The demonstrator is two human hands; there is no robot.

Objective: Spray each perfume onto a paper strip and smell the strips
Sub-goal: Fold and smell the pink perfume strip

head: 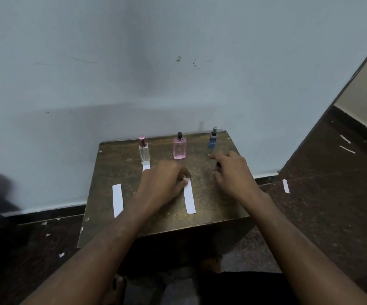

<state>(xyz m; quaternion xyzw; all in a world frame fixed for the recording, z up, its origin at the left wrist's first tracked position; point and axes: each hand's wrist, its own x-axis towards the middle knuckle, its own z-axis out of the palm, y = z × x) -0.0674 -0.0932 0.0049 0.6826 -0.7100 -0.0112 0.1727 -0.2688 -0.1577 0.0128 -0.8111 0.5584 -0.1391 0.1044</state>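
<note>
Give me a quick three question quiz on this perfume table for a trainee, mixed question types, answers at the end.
1. True or false: the pink bottle stands between the clear bottle and the blue bottle.
2. Which hand touches a strip? A. left hand B. right hand
3. Fill in: one strip lies off the table, on the ____.

Key: 1 true; 2 A, at the middle strip; 3 floor.

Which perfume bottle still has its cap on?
The clear bottle at the left, with a pink cap; the pink bottle and blue bottle show bare spray nozzles.
</note>
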